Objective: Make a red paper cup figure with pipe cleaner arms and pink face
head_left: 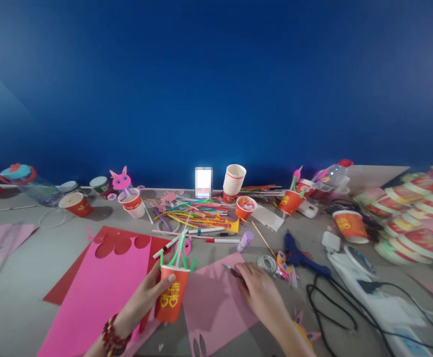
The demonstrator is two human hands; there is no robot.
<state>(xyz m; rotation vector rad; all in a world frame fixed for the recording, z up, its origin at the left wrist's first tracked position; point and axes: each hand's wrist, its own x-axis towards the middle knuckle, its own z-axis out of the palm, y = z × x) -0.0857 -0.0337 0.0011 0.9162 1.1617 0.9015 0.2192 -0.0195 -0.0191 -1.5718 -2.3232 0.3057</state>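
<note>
My left hand (153,292) is closed round a red paper cup (172,296) with a yellow printed emblem, held upright and slightly tilted. Green and clear straws (180,252) stick up out of the cup, and some green ones hang over its rim. To the right, my right hand (255,282) is closed over what looks like scissors (229,268), with the metal tip showing and the handles mostly hidden. Beneath it lies pale pink paper (216,302) with two narrow oval cut-outs near the bottom. Bright pink paper (101,287) overlaps red paper (66,277) at the left.
Straws (201,213) and pens (222,241) lie across the middle. A blue glue gun (300,255) and white power strip (368,292) with black cables are at the right, beside blurred stacked cups (417,223). A pink animal figure (121,182) stands in a cup at the back left.
</note>
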